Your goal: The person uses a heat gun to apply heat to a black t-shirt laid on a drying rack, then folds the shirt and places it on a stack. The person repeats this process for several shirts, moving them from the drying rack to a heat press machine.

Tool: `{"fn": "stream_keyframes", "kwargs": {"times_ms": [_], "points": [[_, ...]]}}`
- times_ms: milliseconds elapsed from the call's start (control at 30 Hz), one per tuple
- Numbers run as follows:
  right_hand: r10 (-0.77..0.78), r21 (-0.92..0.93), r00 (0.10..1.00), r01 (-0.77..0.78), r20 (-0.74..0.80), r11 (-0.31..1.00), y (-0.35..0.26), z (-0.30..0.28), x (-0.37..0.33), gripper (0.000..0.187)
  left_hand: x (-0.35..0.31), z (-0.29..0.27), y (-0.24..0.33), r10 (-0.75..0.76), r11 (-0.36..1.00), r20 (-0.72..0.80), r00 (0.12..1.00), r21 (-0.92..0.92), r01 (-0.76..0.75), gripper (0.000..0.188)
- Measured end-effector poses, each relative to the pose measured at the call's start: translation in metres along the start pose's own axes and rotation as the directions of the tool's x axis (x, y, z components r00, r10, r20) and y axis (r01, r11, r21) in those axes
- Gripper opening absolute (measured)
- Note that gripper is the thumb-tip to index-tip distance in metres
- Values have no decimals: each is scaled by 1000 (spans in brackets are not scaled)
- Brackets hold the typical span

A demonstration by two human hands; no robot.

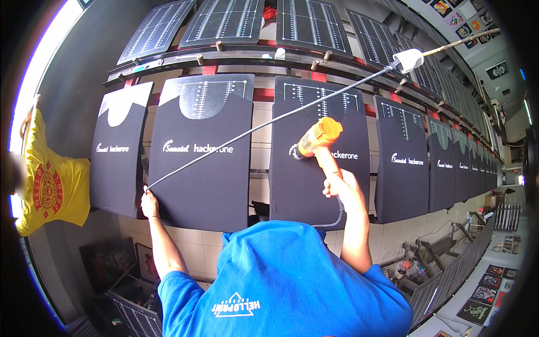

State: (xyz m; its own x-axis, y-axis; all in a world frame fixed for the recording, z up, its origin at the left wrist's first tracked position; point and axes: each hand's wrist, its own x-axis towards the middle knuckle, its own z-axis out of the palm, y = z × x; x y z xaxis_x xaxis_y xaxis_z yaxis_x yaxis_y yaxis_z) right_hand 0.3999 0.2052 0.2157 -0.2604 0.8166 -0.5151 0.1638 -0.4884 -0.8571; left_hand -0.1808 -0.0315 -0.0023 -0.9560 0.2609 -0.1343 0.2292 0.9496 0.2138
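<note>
My right hand (345, 189) is wrapped round the handle of an orange heat gun (321, 139). Its nozzle points left, just over the white print on a black T-shirt (317, 194), partly covering that print. My left hand (149, 203) grips a thin grey cable (252, 130) near the edge of another black shirt (205, 188). From there the cable runs taut across the shirts, up to a white connector (409, 60) at the upper right. A short length of dark cord (340, 212) hangs below the gun's handle.
More black shirts (400, 185) lie on boards in a row stretching right. Behind them, a dark rail (247, 58) carries a second row of marked boards (313, 25). A person in a yellow shirt (53, 174) stands at the far left. Metal frames (449, 269) stand at the lower right.
</note>
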Motion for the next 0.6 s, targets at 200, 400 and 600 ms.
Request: {"fn": "stream_keyframes", "kwargs": {"times_ms": [200, 400, 600], "points": [[-31, 2, 999, 31, 34, 1000, -2, 6, -2, 25, 0, 1, -1, -23, 999, -32, 999, -27, 22, 68], [-18, -33, 998, 20, 53, 999, -1, 9, 0, 28, -3, 0, 3, -51, 998, 2, 999, -26, 51, 67], [-12, -74, 999, 15, 46, 997, -4, 14, 0, 28, 1, 3, -1, -22, 999, -5, 1000, -42, 21, 68]]}}
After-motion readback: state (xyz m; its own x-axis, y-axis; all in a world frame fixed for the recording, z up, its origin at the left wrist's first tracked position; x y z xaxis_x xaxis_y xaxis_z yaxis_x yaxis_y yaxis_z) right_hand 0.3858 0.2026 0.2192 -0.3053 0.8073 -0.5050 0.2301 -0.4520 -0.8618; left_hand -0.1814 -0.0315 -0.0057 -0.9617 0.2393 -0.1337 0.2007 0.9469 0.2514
